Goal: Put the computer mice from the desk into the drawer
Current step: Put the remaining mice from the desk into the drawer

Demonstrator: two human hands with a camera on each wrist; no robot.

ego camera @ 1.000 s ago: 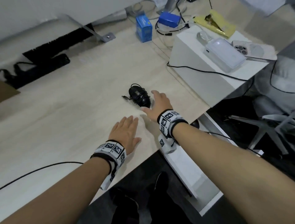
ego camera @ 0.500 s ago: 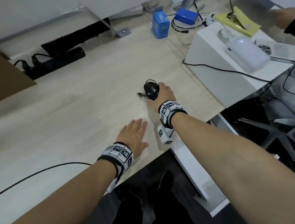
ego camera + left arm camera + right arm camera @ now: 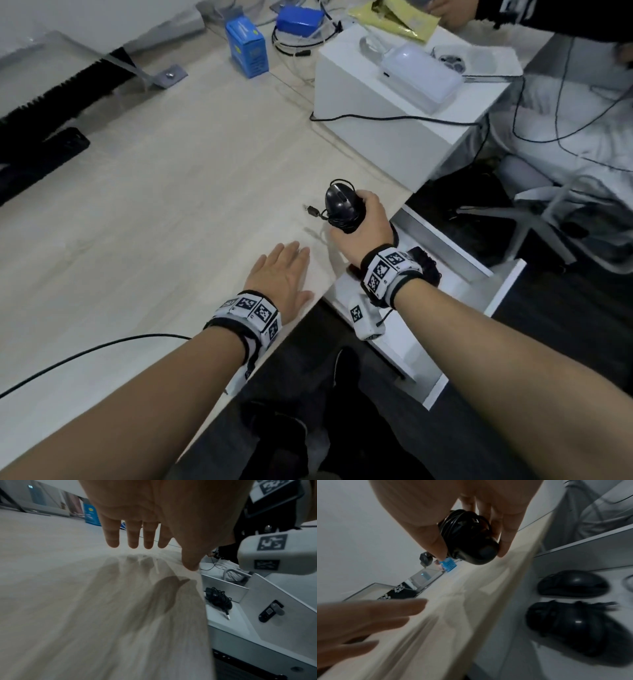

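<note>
Right hand (image 3: 363,222) of mine has thumb and fingers curled round the black mouse (image 3: 339,205), lifted off the surface (image 3: 171,205) near its edge, above the open drawer (image 3: 507,287). I judge it light, rigid and smooth; gripping over the wound cable stops the loose plug (image 3: 310,209) snagging. Left hand (image 3: 284,270) lies flat, fingers straight.

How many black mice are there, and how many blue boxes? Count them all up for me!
Black mice: 3 (1 held in the right hand, 2 lying in the drawer)
Blue boxes: 2
Total: 5
</note>
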